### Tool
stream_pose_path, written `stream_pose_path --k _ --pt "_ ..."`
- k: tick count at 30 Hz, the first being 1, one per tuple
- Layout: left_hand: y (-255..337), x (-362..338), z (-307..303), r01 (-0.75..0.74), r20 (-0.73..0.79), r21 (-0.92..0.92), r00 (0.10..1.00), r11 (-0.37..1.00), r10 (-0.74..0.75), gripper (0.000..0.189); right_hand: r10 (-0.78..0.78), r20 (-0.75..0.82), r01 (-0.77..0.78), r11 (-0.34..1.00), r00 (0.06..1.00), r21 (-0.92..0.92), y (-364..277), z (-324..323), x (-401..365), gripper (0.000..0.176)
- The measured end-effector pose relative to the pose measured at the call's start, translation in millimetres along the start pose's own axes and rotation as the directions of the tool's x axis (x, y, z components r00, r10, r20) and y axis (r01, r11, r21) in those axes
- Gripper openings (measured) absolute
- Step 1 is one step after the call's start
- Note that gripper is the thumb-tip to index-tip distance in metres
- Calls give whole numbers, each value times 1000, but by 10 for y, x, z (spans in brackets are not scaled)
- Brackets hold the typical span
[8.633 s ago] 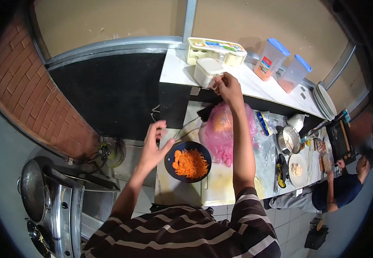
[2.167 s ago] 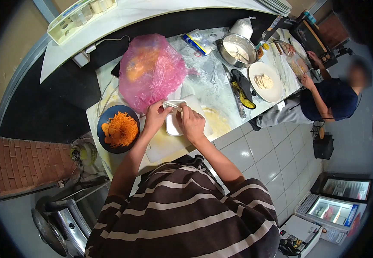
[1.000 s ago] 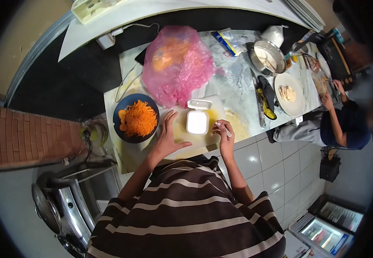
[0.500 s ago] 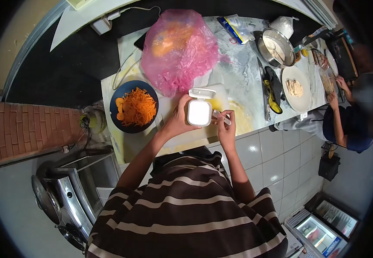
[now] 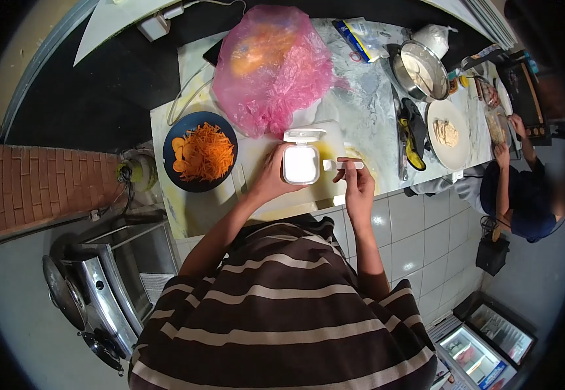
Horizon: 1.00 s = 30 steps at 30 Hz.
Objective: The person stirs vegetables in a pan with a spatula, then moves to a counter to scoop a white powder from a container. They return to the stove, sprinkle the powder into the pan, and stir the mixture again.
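Since the earlier frame, the handle of the small white plastic spoon (image 5: pixel 354 165) has swung away from the near edge of the table (image 5: pixel 375 91). The right hand (image 5: pixel 359 192) pinches it, bowl toward the square white plastic container (image 5: pixel 301 164). Apart from it, the left hand (image 5: pixel 271 179) grips the container's left side, probably for steadiness, leaving the raised lid (image 5: pixel 305 134) clear. The container is near the table's front edge, right of the dark blue plate (image 5: pixel 194 184).
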<state>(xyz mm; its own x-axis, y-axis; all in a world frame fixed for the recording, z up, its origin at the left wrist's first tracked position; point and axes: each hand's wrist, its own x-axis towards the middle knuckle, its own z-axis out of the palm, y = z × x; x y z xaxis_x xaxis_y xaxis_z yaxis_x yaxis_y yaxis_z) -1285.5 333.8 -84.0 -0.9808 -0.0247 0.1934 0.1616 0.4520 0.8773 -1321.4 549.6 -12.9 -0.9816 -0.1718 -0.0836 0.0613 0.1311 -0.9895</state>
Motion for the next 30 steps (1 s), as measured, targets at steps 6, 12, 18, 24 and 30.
stream_pose_path --k 6,12,18,24,30 --pt "296 30 -156 -13 -129 -182 992 983 -11 96 -122 -34 122 993 992 -6 -492 148 -50 12" --pt "794 196 -464 -59 -252 27 966 998 64 95 -339 -25 333 935 941 -124 -886 247 104 7" --pt "887 280 -579 -85 -345 200 926 976 152 97 -489 39 482 839 871 -252 -1118 323 267 8" --pt "885 261 -606 -26 -371 188 924 982 96 92 -485 128 495 784 865 -374 -1098 394 307 10" --pt "857 288 -626 -7 -405 163 911 987 73 94 -551 142 549 702 822 -454 -1002 504 394 12"
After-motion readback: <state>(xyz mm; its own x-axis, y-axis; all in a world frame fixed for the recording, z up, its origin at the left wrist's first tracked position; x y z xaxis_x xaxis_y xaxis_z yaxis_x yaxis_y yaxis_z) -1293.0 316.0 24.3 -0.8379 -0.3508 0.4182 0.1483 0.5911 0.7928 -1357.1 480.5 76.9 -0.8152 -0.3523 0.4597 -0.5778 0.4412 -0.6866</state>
